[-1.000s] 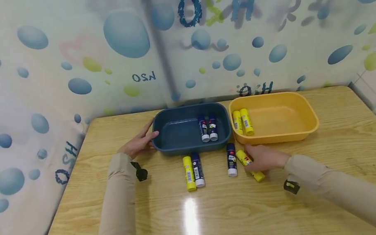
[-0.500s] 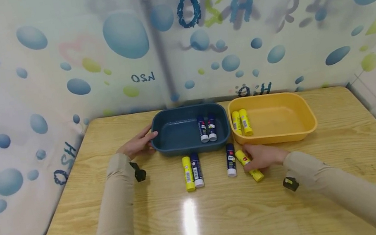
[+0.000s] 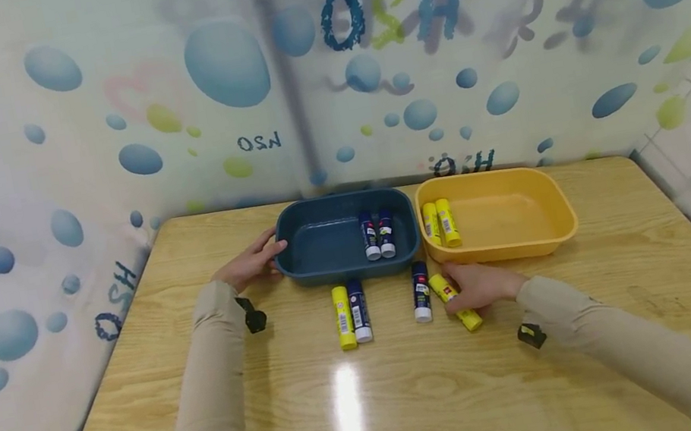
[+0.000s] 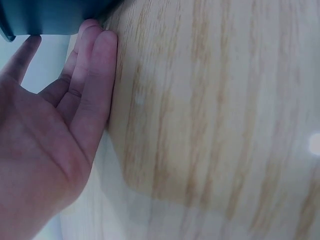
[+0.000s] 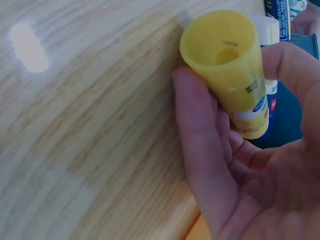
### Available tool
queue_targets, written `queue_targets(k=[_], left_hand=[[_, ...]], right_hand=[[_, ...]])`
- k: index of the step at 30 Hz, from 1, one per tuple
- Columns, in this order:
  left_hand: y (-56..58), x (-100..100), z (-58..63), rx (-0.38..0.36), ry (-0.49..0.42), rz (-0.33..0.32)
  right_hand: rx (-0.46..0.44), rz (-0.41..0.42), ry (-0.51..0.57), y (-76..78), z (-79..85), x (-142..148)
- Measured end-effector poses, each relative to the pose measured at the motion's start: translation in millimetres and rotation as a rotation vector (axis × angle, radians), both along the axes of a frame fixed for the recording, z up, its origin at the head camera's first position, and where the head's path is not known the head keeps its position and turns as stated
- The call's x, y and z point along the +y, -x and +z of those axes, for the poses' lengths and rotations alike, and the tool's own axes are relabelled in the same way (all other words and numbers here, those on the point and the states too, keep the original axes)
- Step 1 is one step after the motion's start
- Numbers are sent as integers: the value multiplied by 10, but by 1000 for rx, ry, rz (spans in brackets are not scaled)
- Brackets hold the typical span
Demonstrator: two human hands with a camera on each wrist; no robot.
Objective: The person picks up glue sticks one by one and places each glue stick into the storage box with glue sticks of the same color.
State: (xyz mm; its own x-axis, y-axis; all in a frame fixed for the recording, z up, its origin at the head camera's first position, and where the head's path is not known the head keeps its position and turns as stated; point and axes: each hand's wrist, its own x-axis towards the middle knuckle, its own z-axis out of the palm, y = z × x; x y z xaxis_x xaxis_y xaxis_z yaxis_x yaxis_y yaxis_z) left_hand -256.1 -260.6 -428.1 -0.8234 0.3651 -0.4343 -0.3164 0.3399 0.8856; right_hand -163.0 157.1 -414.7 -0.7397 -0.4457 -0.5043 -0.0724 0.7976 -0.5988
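Observation:
In the head view my right hand grips a yellow glue stick between thumb and fingers; it lies slanted at the table. The right wrist view shows the hollow end of this glue stick. Just left of it lies a navy glue stick with a white end. My left hand rests against the left end of the dark blue tray. Its fingers are nearly straight along the tray's outer side, and the thumb touches the rim.
Two navy glue sticks lie in the blue tray. Two yellow ones lie in the orange-yellow tray. Another yellow glue stick and navy glue stick lie side by side on the wooden table. A patterned curtain hangs behind.
The head view has shifted slightly. Both hands stay in place, the right one on the yellow glue stick and the left one at the blue tray.

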Motion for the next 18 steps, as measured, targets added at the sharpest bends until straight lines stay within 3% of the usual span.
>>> queue_targets(k=[10, 18], left_hand=[[7, -23, -13, -6, -7, 2], [13, -23, -16, -6, -11, 2]], right_hand=[[9, 36, 25, -21, 15, 61], [90, 55, 49, -83, 238, 68]])
